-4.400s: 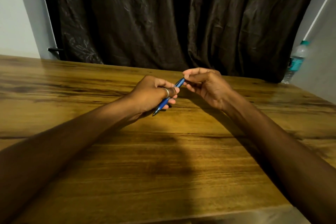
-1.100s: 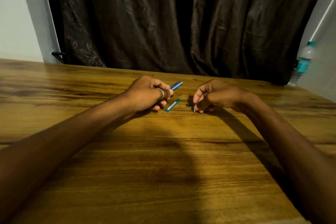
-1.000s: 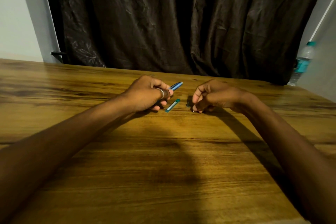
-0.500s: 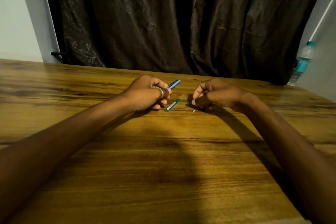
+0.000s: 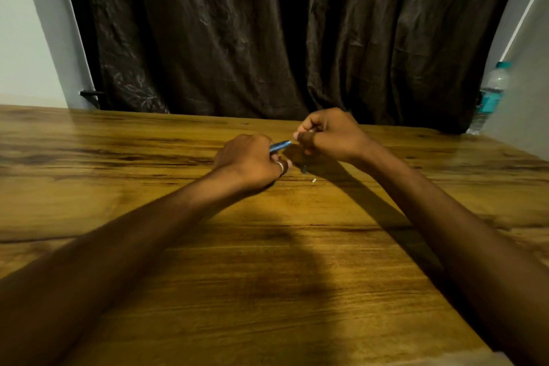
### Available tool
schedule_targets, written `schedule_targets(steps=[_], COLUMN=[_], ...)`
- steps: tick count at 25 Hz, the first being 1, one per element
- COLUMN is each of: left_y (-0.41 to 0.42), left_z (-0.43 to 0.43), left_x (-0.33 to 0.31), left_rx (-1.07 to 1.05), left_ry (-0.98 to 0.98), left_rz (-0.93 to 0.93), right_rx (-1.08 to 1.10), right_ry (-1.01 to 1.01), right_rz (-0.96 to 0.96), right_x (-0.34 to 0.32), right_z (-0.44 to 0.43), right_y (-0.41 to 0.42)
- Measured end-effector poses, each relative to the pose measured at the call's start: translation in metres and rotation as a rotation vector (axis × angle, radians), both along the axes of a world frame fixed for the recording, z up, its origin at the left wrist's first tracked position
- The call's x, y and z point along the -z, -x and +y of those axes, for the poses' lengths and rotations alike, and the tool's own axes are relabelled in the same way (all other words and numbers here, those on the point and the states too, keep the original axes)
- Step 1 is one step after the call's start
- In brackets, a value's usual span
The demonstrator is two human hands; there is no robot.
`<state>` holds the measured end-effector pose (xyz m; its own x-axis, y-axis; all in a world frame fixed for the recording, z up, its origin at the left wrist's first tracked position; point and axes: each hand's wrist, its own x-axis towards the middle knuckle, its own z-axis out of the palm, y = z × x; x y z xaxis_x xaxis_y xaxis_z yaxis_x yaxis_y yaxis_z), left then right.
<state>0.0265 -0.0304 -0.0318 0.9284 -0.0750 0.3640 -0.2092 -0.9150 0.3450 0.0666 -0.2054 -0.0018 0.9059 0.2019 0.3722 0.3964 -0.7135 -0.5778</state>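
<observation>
On my feed most of the blue pen is buried in the left hand; only 1 end sticks out, aimed at the right hand. L fingers wrap the barrel, ring visible. R fingers are curled tight just past the pen's free end; I can't tell if they pinch anything. On the table, just nearside of that end, there's a dark bit and a white bit, both too small to ID.

The pen is bright blue, the table streaked amber-brown wood grain, the curtain dark brown (with a faint leaf print), the bottle teal-capped.
</observation>
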Motion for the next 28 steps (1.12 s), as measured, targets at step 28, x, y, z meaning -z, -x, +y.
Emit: schedule_targets(steps=[28], left_y=[-0.006], left_z=[0.043], left_x=[-0.023], left_rx=[0.300], left_ry=[0.449], left_rz=[0.107], right_rx=[-0.256], right_ry=[-0.487], right_rz=[0.152], right_x=[0.003], right_z=[0.018], right_y=[0.018])
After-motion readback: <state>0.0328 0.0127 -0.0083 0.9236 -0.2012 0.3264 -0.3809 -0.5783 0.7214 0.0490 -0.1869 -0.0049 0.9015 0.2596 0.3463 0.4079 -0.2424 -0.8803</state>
